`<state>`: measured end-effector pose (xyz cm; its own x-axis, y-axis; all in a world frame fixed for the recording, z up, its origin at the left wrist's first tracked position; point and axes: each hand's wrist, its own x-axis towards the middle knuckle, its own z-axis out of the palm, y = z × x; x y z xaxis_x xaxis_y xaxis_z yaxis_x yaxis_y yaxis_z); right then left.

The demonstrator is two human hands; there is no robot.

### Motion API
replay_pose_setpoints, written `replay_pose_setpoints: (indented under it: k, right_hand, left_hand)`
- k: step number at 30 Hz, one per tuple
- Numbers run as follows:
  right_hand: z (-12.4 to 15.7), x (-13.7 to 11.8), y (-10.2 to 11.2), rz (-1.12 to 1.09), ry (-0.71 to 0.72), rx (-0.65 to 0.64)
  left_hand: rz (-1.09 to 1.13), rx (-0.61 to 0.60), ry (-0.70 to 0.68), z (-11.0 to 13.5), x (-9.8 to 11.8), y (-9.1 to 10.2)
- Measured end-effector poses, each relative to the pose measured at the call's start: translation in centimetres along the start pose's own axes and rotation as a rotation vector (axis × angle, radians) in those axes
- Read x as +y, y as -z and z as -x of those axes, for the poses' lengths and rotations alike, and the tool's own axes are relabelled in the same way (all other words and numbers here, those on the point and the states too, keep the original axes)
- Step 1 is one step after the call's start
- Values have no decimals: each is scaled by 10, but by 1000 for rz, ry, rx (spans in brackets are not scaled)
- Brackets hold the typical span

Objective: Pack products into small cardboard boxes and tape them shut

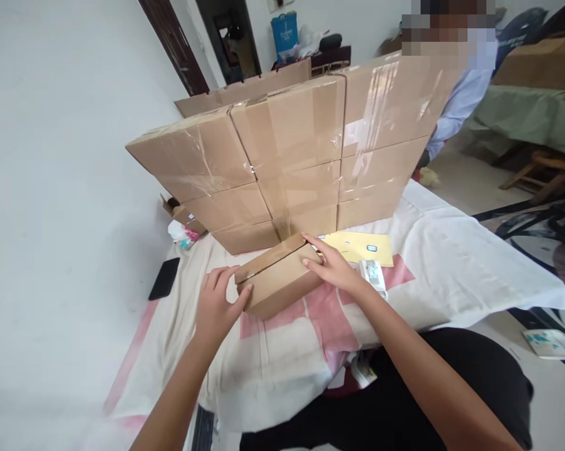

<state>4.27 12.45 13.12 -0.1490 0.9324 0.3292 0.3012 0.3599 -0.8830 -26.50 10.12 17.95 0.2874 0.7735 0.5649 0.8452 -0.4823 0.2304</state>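
A small brown cardboard box rests on the cloth-covered table in front of me, with a dark seam running along its top. My left hand grips its left end, thumb on the near side and fingers at the far corner. At the right end, my right hand holds the box with the thumb on top and the forefinger at the far edge. Just beyond the box, a yellow sheet lies flat, partly behind my right hand. A white roll or packet sits beside my right wrist.
A wall of stacked, taped cardboard boxes stands across the table's far side. A black phone lies on the tablecloth at left, near the white wall. Behind the boxes at right is a person in a light sleeve. A wooden stool stands beyond.
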Motion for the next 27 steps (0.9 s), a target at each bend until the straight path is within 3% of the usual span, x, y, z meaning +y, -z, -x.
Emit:
replay_pose_setpoints:
  k: [4,12,17,27]
  right_hand:
    - [6,1,-5,-10,80,100]
    - [7,3,-19,20,91,233]
    - [1,7,-29,5,77,295]
    - [-3,8,-33,-4,77,324]
  left_hand:
    - [-7,-117,-15,-12,-1,1]
    - [-288,-124,-333,-25,0,17]
    - [-381,-193,-365,-26,-11,21]
    - [-361,-59,-434,-37,-9,17]
